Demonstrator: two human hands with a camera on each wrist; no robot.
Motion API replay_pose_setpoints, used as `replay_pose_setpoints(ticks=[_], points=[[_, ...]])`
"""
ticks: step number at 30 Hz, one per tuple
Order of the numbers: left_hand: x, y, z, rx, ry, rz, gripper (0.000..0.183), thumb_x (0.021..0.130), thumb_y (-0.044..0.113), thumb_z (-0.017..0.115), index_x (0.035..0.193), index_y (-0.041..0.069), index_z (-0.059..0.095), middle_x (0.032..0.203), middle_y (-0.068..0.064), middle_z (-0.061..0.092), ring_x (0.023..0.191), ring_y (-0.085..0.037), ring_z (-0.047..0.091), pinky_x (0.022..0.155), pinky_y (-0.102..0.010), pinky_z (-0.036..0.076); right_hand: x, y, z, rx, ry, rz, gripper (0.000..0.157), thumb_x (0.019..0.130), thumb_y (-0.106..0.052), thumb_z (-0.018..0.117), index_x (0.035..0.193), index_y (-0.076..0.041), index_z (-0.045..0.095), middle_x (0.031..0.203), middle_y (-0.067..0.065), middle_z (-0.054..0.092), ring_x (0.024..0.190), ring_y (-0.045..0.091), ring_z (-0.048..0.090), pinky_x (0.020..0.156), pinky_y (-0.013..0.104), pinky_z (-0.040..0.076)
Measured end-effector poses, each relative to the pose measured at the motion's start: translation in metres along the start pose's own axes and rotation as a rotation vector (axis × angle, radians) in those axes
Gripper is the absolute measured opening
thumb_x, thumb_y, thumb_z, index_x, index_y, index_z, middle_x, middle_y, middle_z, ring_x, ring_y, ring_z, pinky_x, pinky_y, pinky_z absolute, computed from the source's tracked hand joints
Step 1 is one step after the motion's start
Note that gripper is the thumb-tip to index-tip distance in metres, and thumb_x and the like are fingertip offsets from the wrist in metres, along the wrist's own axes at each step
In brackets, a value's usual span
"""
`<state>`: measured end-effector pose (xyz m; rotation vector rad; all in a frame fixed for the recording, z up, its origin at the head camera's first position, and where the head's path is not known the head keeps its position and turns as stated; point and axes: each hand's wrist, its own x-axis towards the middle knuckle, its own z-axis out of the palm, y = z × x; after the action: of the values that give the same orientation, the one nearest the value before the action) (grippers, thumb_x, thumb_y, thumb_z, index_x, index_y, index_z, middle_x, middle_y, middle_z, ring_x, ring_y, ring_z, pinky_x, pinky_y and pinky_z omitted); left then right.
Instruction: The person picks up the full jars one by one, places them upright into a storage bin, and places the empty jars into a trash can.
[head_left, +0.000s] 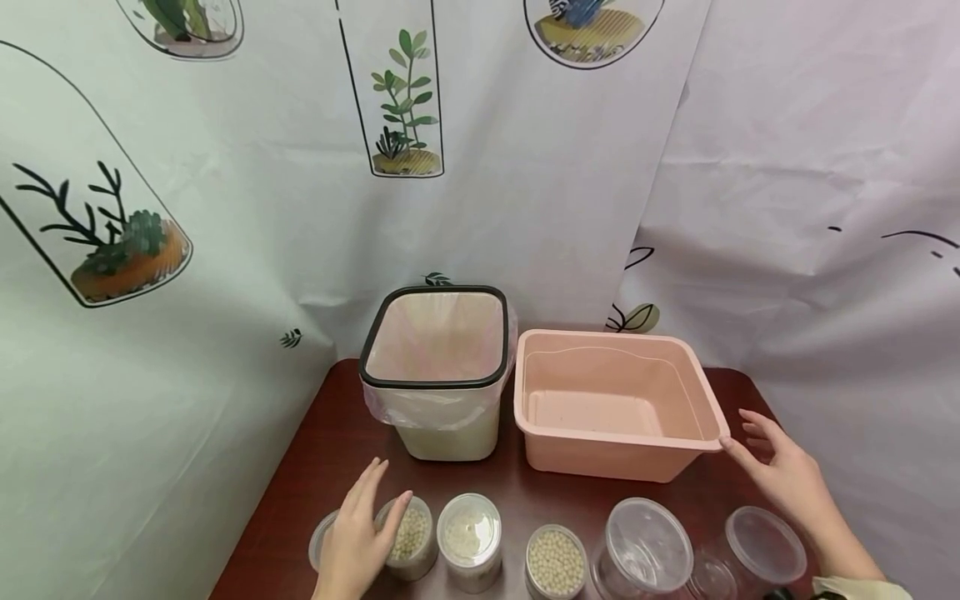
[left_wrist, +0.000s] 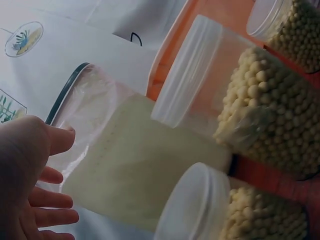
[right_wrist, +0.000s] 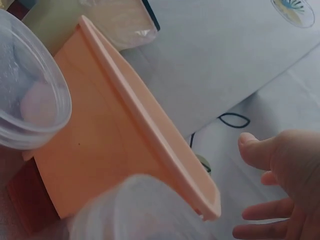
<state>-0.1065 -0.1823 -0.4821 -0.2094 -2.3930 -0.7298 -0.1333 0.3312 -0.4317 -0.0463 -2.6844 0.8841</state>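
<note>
My left hand (head_left: 356, 533) hovers over the jars at the front left, fingers extended and holding nothing. Beside its thumb is a clear jar of pale round beans (head_left: 412, 537); its wrist hides part of another round lid (head_left: 318, 540). To the right stand a lidded jar (head_left: 470, 533) and a jar full of soybean-like beans (head_left: 557, 562). In the left wrist view, jars of beans (left_wrist: 270, 110) wear translucent lids. My right hand (head_left: 791, 479), relaxed and holding nothing, has its thumb right at the front right corner of the pink basin (head_left: 600, 458).
A bin (head_left: 450, 442) with a black rim and plastic liner stands behind the jars, left of the basin. Two clear jars without beans, one (head_left: 648, 546) in front of the basin and another (head_left: 767, 546) below my right hand, stand on the dark red table (head_left: 300, 467). Printed cloth hangs behind.
</note>
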Motion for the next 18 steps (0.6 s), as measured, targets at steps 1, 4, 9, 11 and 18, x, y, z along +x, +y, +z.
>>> replay_pose_setpoints(ticks=[1,4,9,11,18], points=[[-0.002,0.001,0.001,-0.008,-0.017,-0.030,0.055,0.078,0.025,0.075,0.125,0.005,0.056,0.127,-0.016,0.054,0.106,-0.037,0.057,0.071,-0.052,0.049,0.001,0.002,0.000,-0.007,-0.001,0.001,0.059,0.088,-0.032,0.063,0.134,0.000,0.043,0.115,0.030,0.055,0.096,0.047,0.058,0.066,0.044,0.048],[-0.006,0.002,0.004,-0.025,-0.055,-0.090,0.054,0.081,0.027,0.073,0.127,0.006,0.054,0.131,-0.015,0.050,0.104,-0.039,0.057,0.068,-0.054,0.048,0.004,0.007,0.001,-0.015,-0.026,0.005,0.059,0.088,-0.033,0.063,0.133,0.000,0.043,0.114,0.030,0.055,0.094,0.043,0.060,0.067,0.048,0.047],[-0.011,-0.002,0.011,-0.069,-0.063,-0.082,0.051,0.081,0.021,0.073,0.127,0.008,0.054,0.132,-0.015,0.049,0.107,-0.037,0.056,0.073,-0.052,0.048,0.008,0.015,0.002,0.011,-0.091,0.011,0.057,0.089,-0.031,0.062,0.134,-0.001,0.043,0.113,0.031,0.056,0.083,0.011,0.063,0.063,0.032,0.047],[-0.012,-0.004,0.014,-0.088,-0.053,-0.057,0.051,0.080,0.016,0.074,0.127,0.007,0.054,0.132,-0.016,0.050,0.110,-0.036,0.054,0.076,-0.051,0.048,0.009,0.018,0.003,0.030,-0.105,0.019,0.057,0.090,-0.031,0.061,0.135,-0.002,0.042,0.113,0.031,0.056,0.080,-0.006,0.055,0.062,0.028,0.046],[-0.024,-0.010,0.024,-0.106,-0.013,-0.011,0.057,0.072,0.009,0.078,0.124,0.003,0.055,0.131,-0.019,0.049,0.109,-0.037,0.054,0.076,-0.050,0.047,0.010,0.027,0.010,0.096,-0.136,0.055,0.056,0.092,-0.030,0.059,0.135,0.001,0.040,0.112,0.032,0.057,0.077,-0.013,0.048,0.061,0.026,0.047]])
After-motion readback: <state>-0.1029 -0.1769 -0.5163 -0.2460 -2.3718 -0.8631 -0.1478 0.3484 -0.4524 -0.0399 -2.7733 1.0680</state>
